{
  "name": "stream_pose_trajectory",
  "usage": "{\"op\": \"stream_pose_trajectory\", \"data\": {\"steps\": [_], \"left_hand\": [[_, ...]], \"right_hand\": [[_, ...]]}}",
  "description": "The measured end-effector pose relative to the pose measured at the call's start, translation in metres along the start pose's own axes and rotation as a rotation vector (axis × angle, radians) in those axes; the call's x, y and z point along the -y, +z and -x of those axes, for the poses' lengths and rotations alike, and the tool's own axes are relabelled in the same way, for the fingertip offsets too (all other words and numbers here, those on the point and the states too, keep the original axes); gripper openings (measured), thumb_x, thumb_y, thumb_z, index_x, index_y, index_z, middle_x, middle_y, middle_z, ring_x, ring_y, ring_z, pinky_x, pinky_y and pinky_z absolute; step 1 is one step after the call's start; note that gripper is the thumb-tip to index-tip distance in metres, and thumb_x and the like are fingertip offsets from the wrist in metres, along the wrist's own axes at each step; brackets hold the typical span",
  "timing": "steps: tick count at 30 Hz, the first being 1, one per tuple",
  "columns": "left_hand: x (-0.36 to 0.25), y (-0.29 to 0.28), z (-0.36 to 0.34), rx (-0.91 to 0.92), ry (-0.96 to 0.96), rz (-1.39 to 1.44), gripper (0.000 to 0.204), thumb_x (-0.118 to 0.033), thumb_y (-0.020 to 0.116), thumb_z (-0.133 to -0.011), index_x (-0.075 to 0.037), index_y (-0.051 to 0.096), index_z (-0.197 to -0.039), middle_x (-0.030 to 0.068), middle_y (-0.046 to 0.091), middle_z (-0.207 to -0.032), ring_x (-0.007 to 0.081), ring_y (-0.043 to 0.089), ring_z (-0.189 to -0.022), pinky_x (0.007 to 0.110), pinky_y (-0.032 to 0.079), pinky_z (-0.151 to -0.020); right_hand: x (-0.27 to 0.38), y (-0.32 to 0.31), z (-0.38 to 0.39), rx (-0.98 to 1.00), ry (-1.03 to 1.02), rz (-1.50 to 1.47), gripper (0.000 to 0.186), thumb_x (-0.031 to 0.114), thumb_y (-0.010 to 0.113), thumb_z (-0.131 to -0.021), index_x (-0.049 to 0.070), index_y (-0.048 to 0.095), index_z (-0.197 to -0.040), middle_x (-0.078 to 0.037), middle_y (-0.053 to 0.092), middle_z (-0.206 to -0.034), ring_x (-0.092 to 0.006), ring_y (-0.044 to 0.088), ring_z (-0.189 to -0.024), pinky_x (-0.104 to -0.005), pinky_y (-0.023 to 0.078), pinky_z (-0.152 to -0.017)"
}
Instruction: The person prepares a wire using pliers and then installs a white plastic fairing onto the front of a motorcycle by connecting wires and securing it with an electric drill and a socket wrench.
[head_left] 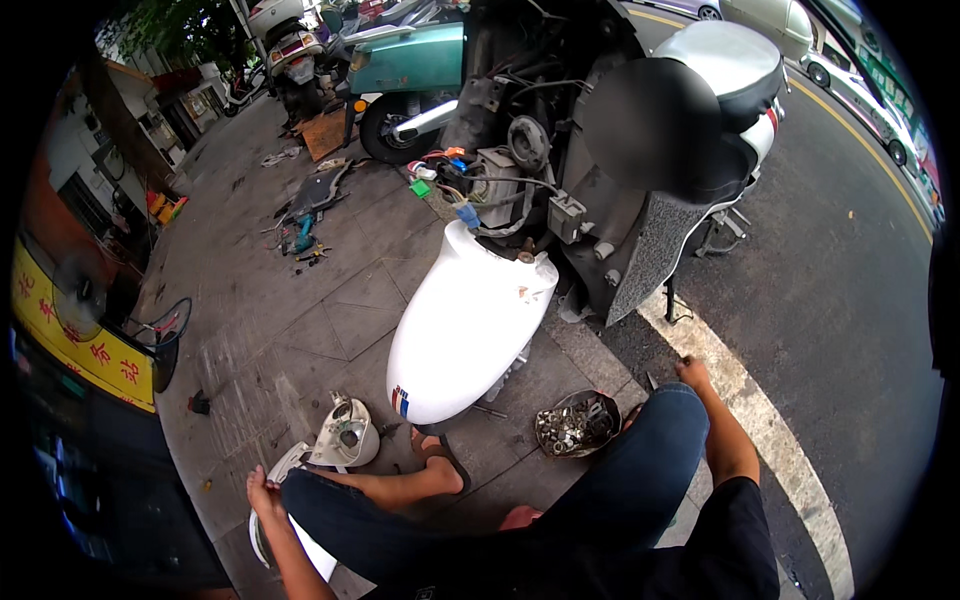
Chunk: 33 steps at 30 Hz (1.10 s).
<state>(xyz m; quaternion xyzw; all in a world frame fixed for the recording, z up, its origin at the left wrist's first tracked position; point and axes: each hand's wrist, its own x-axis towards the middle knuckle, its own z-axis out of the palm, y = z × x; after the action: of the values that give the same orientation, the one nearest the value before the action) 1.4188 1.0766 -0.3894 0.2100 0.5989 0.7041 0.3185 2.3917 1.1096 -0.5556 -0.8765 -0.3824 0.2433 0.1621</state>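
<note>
My left hand point(262, 494) is beside my left knee, above a white curved panel point(312, 548). Its fingers are loosely parted, and I see nothing in them. Past my right knee, my right hand point(691, 372) is closed low over the road edge. A small pointed metal piece point(652, 381) shows next to it; whether the fingers hold it I cannot tell. Between my feet and the stripped scooter point(530, 145) lies a large white scooter body shell point(465, 330) with a striped mark at its near tip. Loose wiring connectors point(467, 213) hang above its far end.
A bowl of small metal parts point(578, 424) sits by my right foot. A cream-coloured housing point(345, 432) lies near my left foot. Farther off are a teal power tool point(300, 236) and a dark panel point(318, 188). A white kerb line point(745, 400) borders the road; parked scooters stand behind.
</note>
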Motion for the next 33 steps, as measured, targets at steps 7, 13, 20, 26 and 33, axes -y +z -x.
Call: {"op": "stream_pose_trajectory", "data": {"steps": [7, 13, 20, 26, 33], "left_hand": [[0.062, -0.124, 0.053, -0.249, 0.071, -1.140, 0.020, -0.015, 0.056, -0.097, -0.001, 0.066, -0.107, 0.0145, 0.073, -0.086, 0.0251, 0.068, -0.076, 0.041, 0.056, -0.068], [0.053, -0.175, 0.119, -0.221, -0.546, -0.757, 0.031, -0.019, 0.065, -0.092, 0.001, 0.069, -0.115, 0.0197, 0.073, -0.100, 0.0318, 0.071, -0.078, 0.049, 0.057, -0.056], [0.047, -0.102, 0.167, 0.034, -0.510, -0.973, 0.024, -0.020, 0.059, -0.097, -0.008, 0.067, -0.115, 0.0077, 0.073, -0.095, 0.0180, 0.067, -0.076, 0.033, 0.054, -0.066], [0.071, -0.115, 0.181, 0.129, -0.525, -0.913, 0.023, -0.019, 0.059, -0.095, -0.007, 0.067, -0.114, 0.0058, 0.070, -0.091, 0.0157, 0.062, -0.072, 0.031, 0.050, -0.061], [0.125, -0.223, 0.130, -0.150, -0.285, -1.273, 0.037, -0.034, 0.073, -0.087, -0.006, 0.074, -0.111, 0.0124, 0.076, -0.100, 0.0254, 0.071, -0.090, 0.036, 0.056, -0.081]], "right_hand": [[-0.009, 0.192, 0.026, 0.447, -0.246, 0.028, 0.037, 0.034, 0.071, -0.090, 0.006, 0.073, -0.114, -0.020, 0.075, -0.108, -0.0361, 0.072, -0.102, -0.0447, 0.055, -0.089], [0.029, 0.204, -0.001, 0.403, -0.411, 0.032, 0.036, 0.033, 0.072, -0.091, 0.007, 0.073, -0.115, -0.016, 0.075, -0.108, -0.0332, 0.073, -0.100, -0.0436, 0.056, -0.086], [0.021, 0.237, 0.004, 0.520, -0.640, -0.067, 0.043, 0.035, 0.076, -0.085, 0.008, 0.073, -0.118, -0.019, 0.076, -0.100, -0.0343, 0.074, -0.094, -0.0435, 0.057, -0.082], [0.016, 0.254, 0.050, 1.036, -0.518, 0.183, 0.041, 0.033, 0.075, -0.087, 0.004, 0.074, -0.114, -0.019, 0.077, -0.097, -0.0312, 0.074, -0.090, -0.0420, 0.057, -0.081], [0.027, 0.197, 0.090, 0.941, -0.309, 0.260, 0.041, 0.033, 0.074, -0.087, 0.003, 0.074, -0.115, -0.019, 0.077, -0.098, -0.0309, 0.074, -0.090, -0.0419, 0.057, -0.081]]}}
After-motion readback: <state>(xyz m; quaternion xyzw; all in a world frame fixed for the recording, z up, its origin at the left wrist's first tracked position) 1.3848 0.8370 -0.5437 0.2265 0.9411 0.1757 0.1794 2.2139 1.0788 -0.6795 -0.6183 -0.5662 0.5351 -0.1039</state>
